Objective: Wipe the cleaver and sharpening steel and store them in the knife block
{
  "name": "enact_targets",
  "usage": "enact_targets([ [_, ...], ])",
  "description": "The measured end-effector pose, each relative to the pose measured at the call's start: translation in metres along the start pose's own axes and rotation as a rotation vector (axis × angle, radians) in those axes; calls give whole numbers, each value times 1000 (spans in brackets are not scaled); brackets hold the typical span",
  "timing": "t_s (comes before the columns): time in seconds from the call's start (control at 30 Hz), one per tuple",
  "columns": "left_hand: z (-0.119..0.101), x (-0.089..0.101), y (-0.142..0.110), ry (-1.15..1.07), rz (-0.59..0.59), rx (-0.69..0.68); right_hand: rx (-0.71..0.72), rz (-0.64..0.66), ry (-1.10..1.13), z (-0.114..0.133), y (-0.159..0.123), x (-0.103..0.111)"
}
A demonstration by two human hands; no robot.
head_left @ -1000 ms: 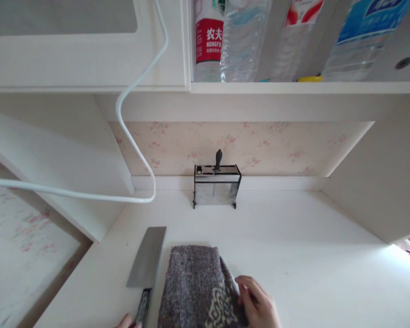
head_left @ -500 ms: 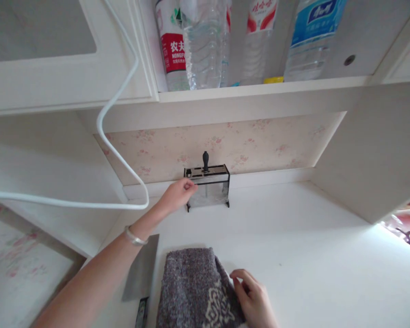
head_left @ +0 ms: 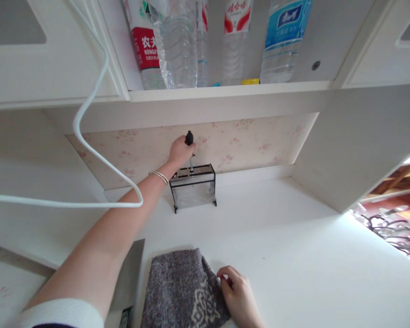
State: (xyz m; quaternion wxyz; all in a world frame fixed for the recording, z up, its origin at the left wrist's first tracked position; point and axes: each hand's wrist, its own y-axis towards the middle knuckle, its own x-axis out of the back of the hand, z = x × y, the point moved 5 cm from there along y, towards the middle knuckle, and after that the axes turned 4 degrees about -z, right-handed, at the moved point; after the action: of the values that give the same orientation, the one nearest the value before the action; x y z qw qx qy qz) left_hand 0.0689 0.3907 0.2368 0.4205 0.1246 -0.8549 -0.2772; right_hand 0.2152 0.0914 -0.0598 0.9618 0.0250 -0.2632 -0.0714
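Observation:
My left hand (head_left: 182,149) is closed round the black handle of a honing steel (head_left: 189,137). Its thin grey rod shows below the fingers and runs down into a clear knife holder (head_left: 194,193) with a metal slotted top, standing against the back wall. My right hand (head_left: 237,294) has curled fingers at the right edge of a folded grey towel (head_left: 174,287) with a pale pattern, seemingly pinching it. Left of the towel lies a flat grey metal blade (head_left: 131,269), partly covered by my left forearm; a dark handle-like piece shows at its near end.
Above the white counter (head_left: 294,255), a shelf (head_left: 232,89) holds several plastic bottles (head_left: 177,50). A white cable (head_left: 85,141) hangs at the left in front of my forearm. White side panels (head_left: 341,146) bound the counter space.
My left hand has gone up from the holder's front corner to the black handle and raised it, baring some rod. The view has shifted right; my right hand stays at the towel.

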Motion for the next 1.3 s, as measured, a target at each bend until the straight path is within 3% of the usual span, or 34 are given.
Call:
enact_targets([
  [0.17, -36, 40, 21, -107, -85, -191, 69, 47, -63, 5, -1, -4],
  [0.3, -54, 63, 6, -244, -97, -266, 61, 53, -97, 8, -2, -3],
  [0.43, -53, 91, -45, -280, -130, -300, 57, 64, -83, 9, -4, -1],
  [0.53, -43, 120, -112, -206, -234, -493, 61, 72, -70, 7, -7, 0],
  [0.6, -28, 137, -162, -209, -280, -606, 80, 84, -75, 6, -8, -1],
  [0.73, 29, 164, -253, -134, -320, -529, 134, 120, -97, 6, -9, -5],
  [0.9, 105, 178, -351, 45, -98, -372, 165, 147, -139, 7, -10, -7],
  [1.0, 131, 180, -404, 149, 14, -331, 164, 145, -160, 5, -11, -8],
  [1.13, 147, 180, -458, 215, 22, -275, 163, 148, -185, 0, -12, -10],
  [1.3, 167, 180, -495, 250, 50, -181, 152, 137, -223, -4, -11, -13],
])
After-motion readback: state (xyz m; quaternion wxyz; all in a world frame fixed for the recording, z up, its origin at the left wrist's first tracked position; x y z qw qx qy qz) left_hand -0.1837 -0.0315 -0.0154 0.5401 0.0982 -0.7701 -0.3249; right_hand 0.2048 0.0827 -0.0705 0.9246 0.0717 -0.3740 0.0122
